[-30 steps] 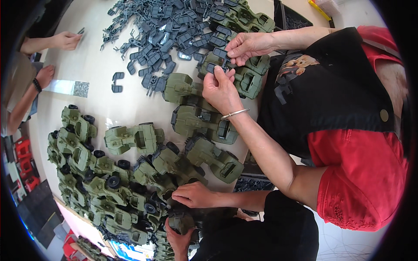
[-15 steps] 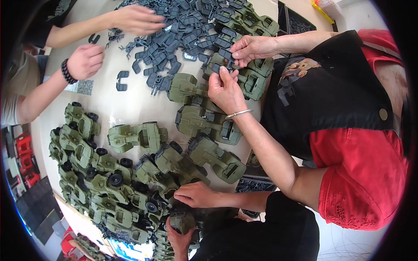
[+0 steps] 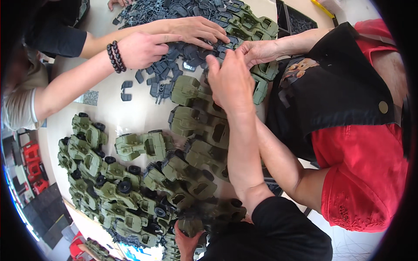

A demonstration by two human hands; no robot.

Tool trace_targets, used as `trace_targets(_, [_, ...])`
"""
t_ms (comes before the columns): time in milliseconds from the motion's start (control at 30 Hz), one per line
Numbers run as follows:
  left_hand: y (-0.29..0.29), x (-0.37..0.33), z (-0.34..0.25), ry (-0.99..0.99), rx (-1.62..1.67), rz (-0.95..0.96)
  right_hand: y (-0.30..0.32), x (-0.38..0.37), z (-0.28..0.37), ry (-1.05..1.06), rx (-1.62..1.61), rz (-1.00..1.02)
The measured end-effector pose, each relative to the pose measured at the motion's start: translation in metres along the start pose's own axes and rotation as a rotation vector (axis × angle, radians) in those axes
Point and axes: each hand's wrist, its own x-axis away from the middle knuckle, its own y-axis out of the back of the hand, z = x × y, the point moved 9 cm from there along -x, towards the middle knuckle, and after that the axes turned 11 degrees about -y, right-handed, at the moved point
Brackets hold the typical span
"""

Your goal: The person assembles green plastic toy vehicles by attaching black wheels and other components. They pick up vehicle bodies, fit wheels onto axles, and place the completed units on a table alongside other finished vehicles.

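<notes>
My left hand (image 3: 186,243) is closed around an olive-green toy military vehicle (image 3: 191,227) at the lower middle, thumb on its left side. Far up at the upper middle, my right hand (image 3: 234,82) reaches to the pile of dark grey plastic parts (image 3: 191,54). Its thumb stands apart from the fingers, whose tips are partly hidden; nothing shows in it. It covers most of the red-sleeved co-worker's hands, of which one (image 3: 261,51) shows. Another green toy vehicle (image 3: 217,212) lies beside my left hand, under my right arm.
Many green toy vehicles (image 3: 117,191) crowd the table's lower left, some with black wheels. At left, a co-worker's hand with a beaded bracelet (image 3: 146,50) and another hand (image 3: 193,31) extend over the parts. A dark bin of small parts (image 3: 298,21) stands top right.
My right hand has moved far up from beside the green vehicles to the grey parts. The left co-worker's hands have swung right over the pile. My left hand still holds its vehicle.
</notes>
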Motion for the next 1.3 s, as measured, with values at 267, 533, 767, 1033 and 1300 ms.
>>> trace_targets(267, [0.001,-0.014,-0.006,-0.041,0.024,0.083,-0.033,-0.035,-0.031,-0.013,0.239,0.014])
trace_targets(533, [-0.022,-0.016,0.038,0.013,-0.098,0.331,-0.044,-0.05,-0.041,-0.149,0.325,0.187])
trace_targets(767, [-0.014,-0.012,0.03,0.071,-0.01,0.264,-0.063,-0.057,-0.047,-0.208,0.429,0.36])
trace_targets(1033, [-0.013,-0.013,0.039,0.043,-0.154,0.243,-0.055,-0.064,-0.045,-0.228,0.493,0.344])
trace_targets(1300, [-0.024,-0.017,0.051,-0.018,-0.084,0.299,-0.057,-0.066,-0.047,-0.111,0.487,0.276])
